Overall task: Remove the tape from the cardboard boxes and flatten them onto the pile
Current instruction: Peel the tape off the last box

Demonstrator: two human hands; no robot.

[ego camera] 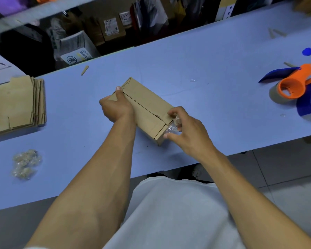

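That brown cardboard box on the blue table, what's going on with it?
A person is stripping tape off the closed brown cardboard box. Their left hand holds its far end while the right hand pulls crumpled clear tape from the near end. A pile of flattened cardboard boxes lies to the left.

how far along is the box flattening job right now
Done: a pile of flattened boxes lies at the table's left, with a clump of balled tape nearby. In hand: the left hand steadies one cardboard box while the right hand pinches clear tape at its near end. Left: flattening this box.
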